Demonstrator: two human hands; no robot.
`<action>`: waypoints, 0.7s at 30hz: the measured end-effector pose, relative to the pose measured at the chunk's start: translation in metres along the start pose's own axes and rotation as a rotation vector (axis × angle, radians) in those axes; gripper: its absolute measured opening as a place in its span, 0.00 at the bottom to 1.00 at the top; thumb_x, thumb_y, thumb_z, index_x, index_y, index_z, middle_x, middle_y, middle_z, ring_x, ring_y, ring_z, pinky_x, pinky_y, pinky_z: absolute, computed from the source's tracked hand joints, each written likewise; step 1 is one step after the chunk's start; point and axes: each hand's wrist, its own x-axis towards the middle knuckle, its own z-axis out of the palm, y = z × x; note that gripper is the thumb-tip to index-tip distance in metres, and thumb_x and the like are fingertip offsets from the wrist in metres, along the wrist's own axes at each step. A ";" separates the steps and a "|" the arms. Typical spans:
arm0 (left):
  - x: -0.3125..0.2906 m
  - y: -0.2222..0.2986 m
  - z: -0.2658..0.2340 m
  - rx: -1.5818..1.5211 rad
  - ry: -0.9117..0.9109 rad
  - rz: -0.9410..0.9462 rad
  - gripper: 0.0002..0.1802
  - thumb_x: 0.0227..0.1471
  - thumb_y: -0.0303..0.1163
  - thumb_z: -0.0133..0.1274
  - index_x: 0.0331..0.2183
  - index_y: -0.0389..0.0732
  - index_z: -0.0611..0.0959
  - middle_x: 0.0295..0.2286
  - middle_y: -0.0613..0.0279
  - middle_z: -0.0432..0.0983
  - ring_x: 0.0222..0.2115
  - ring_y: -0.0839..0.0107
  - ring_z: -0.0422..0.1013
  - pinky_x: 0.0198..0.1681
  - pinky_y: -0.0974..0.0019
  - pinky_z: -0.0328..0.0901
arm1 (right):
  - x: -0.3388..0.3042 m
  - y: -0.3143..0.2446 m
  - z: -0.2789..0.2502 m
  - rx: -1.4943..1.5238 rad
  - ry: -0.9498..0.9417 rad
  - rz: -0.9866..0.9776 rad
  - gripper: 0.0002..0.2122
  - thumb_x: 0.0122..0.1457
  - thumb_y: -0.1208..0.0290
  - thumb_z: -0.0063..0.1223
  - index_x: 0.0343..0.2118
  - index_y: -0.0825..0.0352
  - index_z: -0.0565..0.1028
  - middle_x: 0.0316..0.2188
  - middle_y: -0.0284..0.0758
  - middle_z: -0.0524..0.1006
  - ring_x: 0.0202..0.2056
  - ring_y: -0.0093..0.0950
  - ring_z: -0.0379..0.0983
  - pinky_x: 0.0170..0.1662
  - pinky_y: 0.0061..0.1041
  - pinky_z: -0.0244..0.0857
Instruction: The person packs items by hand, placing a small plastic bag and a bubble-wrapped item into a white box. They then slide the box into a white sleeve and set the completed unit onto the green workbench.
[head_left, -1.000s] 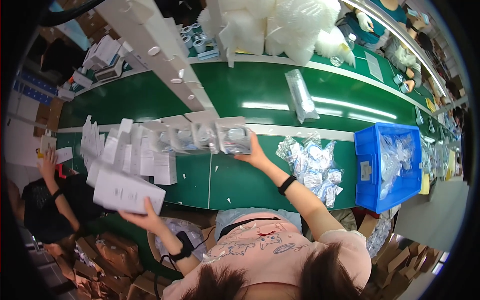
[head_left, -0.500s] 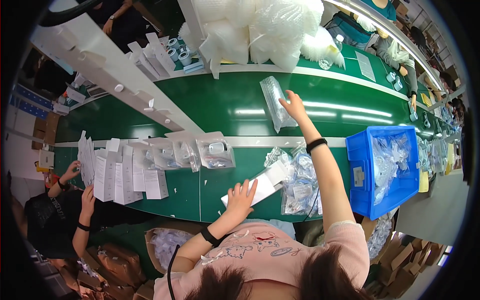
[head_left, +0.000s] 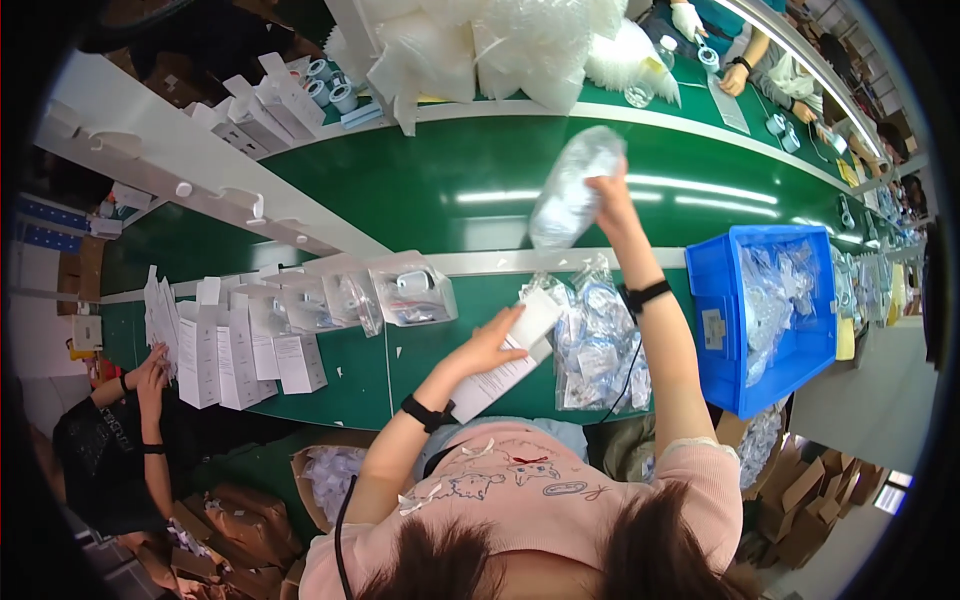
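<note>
My right hand (head_left: 613,200) grips the edge of a bubble-wrapped package (head_left: 572,195), held tilted over the far green belt; what is inside the wrap is blurred. At the near bench, my left hand (head_left: 484,350) clasps a long white carton (head_left: 492,390) with printed text on its side, its end flap standing out toward the far right. Right of the carton lies a pile of clear bags (head_left: 590,360) with white and bluish parts in them. To the left stand open white boxes (head_left: 414,290) with bagged parts inside.
A blue bin (head_left: 716,385) with clear bags stands at right. White printed cartons (head_left: 237,360) line the left bench, where a co-worker's hands (head_left: 152,372) work. A white post (head_left: 230,185) slants across the left. Bubble-wrap bags (head_left: 480,55) are heaped at the back.
My right hand has closed on the bubble-wrapped package and lifted it off the belt. My left hand has turned the white carton, so its printed side shows.
</note>
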 end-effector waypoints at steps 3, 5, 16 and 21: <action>-0.006 0.063 -0.037 -0.088 0.139 0.153 0.48 0.30 0.36 0.63 0.53 0.48 0.56 0.48 0.47 0.54 0.51 0.51 0.51 0.52 0.58 0.51 | -0.067 -0.045 -0.023 0.499 0.028 0.088 0.28 0.45 0.75 0.48 0.52 0.66 0.55 0.46 0.40 0.65 0.48 0.34 0.62 0.51 0.35 0.56; -0.014 0.093 -0.040 0.009 0.192 0.159 0.47 0.30 0.36 0.63 0.52 0.45 0.57 0.48 0.48 0.55 0.50 0.54 0.53 0.51 0.59 0.52 | -0.114 -0.062 -0.011 0.517 0.074 0.029 0.26 0.46 0.73 0.48 0.50 0.67 0.57 0.45 0.39 0.66 0.48 0.34 0.62 0.52 0.35 0.56; -0.026 0.102 0.000 0.077 0.681 0.220 0.46 0.25 0.30 0.67 0.47 0.39 0.58 0.48 0.53 0.55 0.48 0.59 0.57 0.47 0.60 0.57 | -0.203 -0.024 0.090 -0.065 0.663 -0.532 0.33 0.45 0.86 0.48 0.53 0.63 0.47 0.49 0.37 0.55 0.49 0.29 0.55 0.52 0.28 0.50; -0.032 0.082 0.019 -0.034 0.764 0.441 0.41 0.26 0.30 0.66 0.40 0.40 0.56 0.47 0.46 0.55 0.46 0.52 0.57 0.47 0.58 0.56 | -0.205 -0.036 0.078 -0.034 0.657 -0.457 0.30 0.45 0.84 0.49 0.51 0.63 0.49 0.49 0.37 0.54 0.50 0.28 0.53 0.52 0.27 0.49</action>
